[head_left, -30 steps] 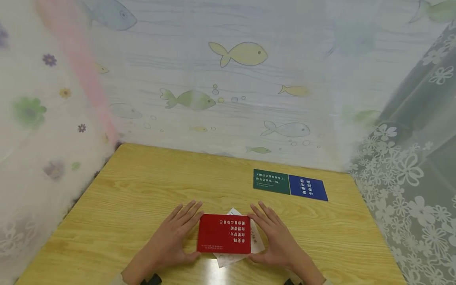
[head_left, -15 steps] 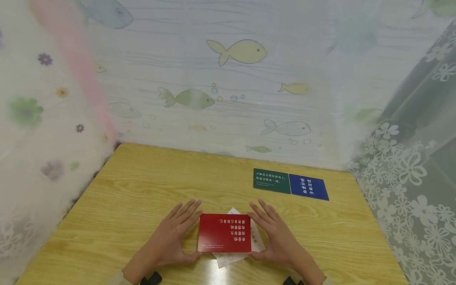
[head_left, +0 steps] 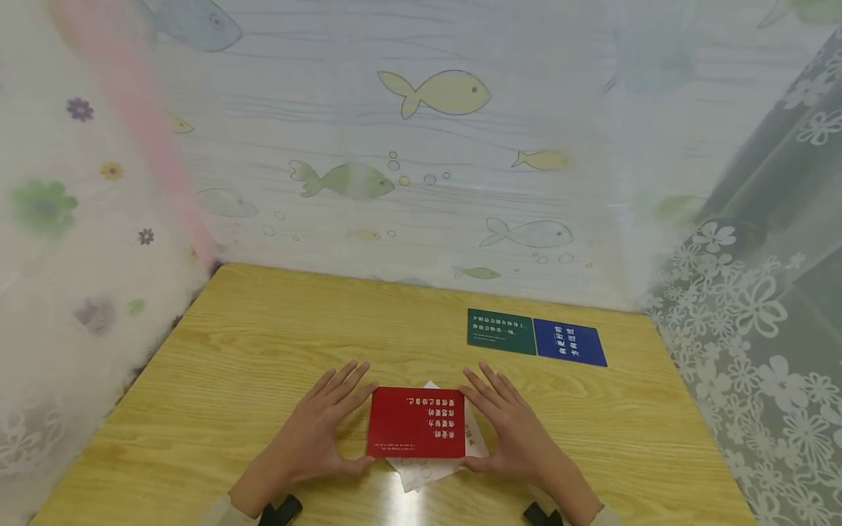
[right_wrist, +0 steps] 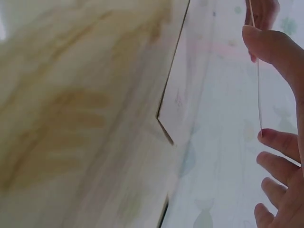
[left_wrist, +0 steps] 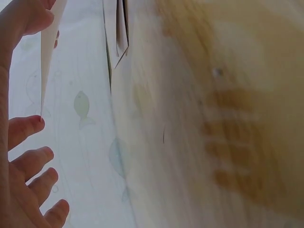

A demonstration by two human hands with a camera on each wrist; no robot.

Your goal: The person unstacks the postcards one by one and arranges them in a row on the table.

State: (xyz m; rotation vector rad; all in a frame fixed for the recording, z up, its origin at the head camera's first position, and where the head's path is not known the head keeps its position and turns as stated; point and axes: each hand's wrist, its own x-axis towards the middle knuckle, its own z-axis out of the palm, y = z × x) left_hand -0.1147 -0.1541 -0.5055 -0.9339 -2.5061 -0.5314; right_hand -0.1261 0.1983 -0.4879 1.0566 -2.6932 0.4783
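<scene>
A red card (head_left: 416, 422) with white lettering, upside down in the head view, spans the space between both hands. My left hand (head_left: 316, 431) pinches its left edge at the corners between thumb and index finger, the other fingers spread. In the same way my right hand (head_left: 516, 431) pinches the right edge. Both wrist views show the card (left_wrist: 49, 57) edge-on, raised over the table. Below it lie white cards (head_left: 424, 475), fanned at angles and partly hidden by the red one; their corners (right_wrist: 175, 104) show in the right wrist view.
A green card (head_left: 501, 331) and a blue card (head_left: 569, 342) lie side by side toward the back right of the wooden table (head_left: 263, 329). Fish-printed fabric (head_left: 421, 212) hangs behind the table, and a lace curtain (head_left: 750, 351) stands at its right.
The red card and both hands have shifted slightly up in the head view within the last half second, with the grip at its edges kept. The green and blue cards stay in place.
</scene>
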